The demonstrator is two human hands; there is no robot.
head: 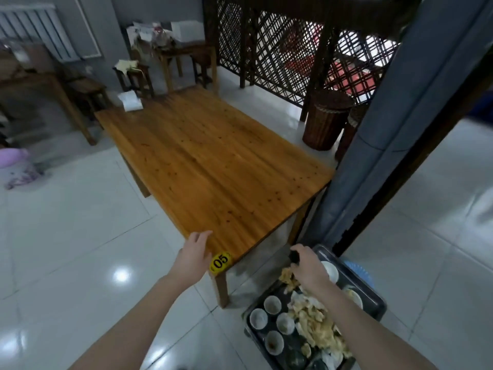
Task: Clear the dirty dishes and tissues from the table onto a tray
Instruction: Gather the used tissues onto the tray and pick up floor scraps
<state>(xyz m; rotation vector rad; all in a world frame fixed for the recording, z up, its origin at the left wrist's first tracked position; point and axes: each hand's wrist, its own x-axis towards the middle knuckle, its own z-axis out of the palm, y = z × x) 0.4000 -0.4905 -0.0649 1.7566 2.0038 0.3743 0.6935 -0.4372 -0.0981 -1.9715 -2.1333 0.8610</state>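
White floor tiles lie open around the wooden table (213, 161). Under the right hand (306, 265), which grips a small dark object (294, 257), the tray (373, 300) carries four small cups (272, 304), two bowls (329, 271) and one tissue heap (312, 316). The left hand (193, 259) is open at the table's near edge, beside a yellow "05" tag (220, 261). One white paper (130, 101) lies far beyond it.

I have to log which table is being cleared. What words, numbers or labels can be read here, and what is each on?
"05": black digits on the yellow tag at the near corner of the wooden table.
White item at the table's far corner: no text legible.
Boxes on the far side tables: too blurred to read.
Tray and cups: no markings visible.
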